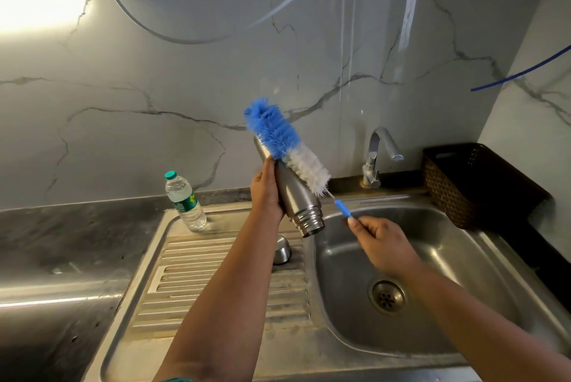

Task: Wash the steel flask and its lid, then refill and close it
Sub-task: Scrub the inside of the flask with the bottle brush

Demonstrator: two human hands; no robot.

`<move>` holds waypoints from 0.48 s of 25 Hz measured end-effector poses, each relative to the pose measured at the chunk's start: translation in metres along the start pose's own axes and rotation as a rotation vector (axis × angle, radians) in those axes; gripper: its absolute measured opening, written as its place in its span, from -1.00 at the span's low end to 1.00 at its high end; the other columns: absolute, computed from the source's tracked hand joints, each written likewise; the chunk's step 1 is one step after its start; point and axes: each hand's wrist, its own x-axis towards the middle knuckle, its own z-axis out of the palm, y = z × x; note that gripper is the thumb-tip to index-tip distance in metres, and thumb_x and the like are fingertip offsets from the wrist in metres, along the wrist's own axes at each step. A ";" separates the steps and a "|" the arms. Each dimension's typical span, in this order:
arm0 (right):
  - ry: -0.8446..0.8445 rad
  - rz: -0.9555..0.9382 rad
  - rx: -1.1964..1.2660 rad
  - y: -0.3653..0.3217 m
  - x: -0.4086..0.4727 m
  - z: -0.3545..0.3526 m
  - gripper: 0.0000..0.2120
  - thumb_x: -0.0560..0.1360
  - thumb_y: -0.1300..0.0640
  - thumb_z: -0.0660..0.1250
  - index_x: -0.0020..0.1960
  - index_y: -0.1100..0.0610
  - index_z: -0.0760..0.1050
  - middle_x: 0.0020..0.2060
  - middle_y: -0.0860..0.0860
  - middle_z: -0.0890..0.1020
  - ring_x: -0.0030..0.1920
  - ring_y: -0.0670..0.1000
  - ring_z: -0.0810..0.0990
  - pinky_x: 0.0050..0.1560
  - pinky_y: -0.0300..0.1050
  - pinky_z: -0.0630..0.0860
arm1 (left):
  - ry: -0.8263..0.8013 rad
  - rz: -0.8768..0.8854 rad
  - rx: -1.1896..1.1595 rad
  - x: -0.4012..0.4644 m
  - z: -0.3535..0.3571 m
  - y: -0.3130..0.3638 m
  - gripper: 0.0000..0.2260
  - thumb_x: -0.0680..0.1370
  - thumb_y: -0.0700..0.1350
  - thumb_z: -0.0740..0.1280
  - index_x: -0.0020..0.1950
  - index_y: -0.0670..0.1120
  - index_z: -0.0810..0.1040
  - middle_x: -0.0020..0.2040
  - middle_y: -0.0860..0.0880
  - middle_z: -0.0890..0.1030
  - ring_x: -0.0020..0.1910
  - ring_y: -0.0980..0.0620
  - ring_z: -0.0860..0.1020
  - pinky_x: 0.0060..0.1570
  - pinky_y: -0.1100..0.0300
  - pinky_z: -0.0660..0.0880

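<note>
plastic water bottle [184, 200] with green label, print too small to read

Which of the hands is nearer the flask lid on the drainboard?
Left. The left hand grips the flask just above the lid; the right hand is over the basin.

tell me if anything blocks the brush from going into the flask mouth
Nothing visible does. The flask, held in the left hand, has its open mouth tilted down over the sink. The brush, held by the right hand, lies along the flask's outside. The lid sits apart on the drainboard.
</note>
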 end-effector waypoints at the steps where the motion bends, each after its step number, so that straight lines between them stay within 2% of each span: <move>1: 0.016 -0.014 -0.005 0.001 0.002 -0.003 -0.72 0.61 0.03 0.19 -0.04 0.17 0.60 -0.49 -0.05 0.39 -0.51 -0.15 0.31 -0.50 -0.33 0.26 | -0.002 -0.003 0.025 -0.001 -0.001 0.005 -0.55 0.44 0.09 0.49 0.19 -0.16 0.52 0.10 -0.20 0.66 0.02 -0.19 0.65 -0.09 -0.05 0.62; 4: 0.042 0.004 0.014 0.019 -0.006 -0.017 -0.79 0.61 0.05 0.19 0.01 0.00 0.61 -0.50 -0.06 0.36 -0.53 -0.17 0.30 -0.49 -0.31 0.24 | -0.053 0.016 0.092 0.002 -0.019 0.020 -0.59 0.44 -0.03 0.51 0.18 -0.17 0.49 0.09 -0.17 0.62 -0.01 -0.09 0.62 -0.09 0.03 0.58; 7: -0.019 0.073 0.004 0.042 -0.019 -0.022 -0.81 0.60 0.03 0.20 0.01 -0.12 0.59 -0.54 -0.08 0.35 -0.49 -0.13 0.31 -0.41 -0.18 0.28 | -0.116 0.071 0.070 0.007 -0.036 0.027 -0.61 0.46 -0.11 0.49 0.23 -0.16 0.48 0.06 -0.14 0.61 -0.05 -0.07 0.63 -0.10 0.05 0.59; 10: -0.052 0.082 0.033 0.038 -0.019 -0.015 -0.80 0.60 0.03 0.19 -0.05 -0.10 0.59 -0.57 -0.10 0.35 -0.50 -0.16 0.31 -0.43 -0.26 0.27 | -0.190 0.059 0.078 0.005 -0.036 0.030 -0.65 0.47 -0.08 0.48 0.20 -0.13 0.50 0.00 -0.11 0.62 -0.12 -0.04 0.65 -0.10 0.06 0.62; 12: -0.028 0.051 0.057 0.028 -0.008 -0.010 -0.77 0.60 0.03 0.19 -0.14 0.01 0.58 -0.56 -0.09 0.35 -0.50 -0.14 0.31 -0.43 -0.20 0.28 | -0.231 0.047 0.118 0.001 -0.030 0.028 -0.68 0.49 -0.05 0.46 0.18 -0.12 0.51 0.00 -0.09 0.63 -0.14 -0.04 0.65 -0.07 0.03 0.61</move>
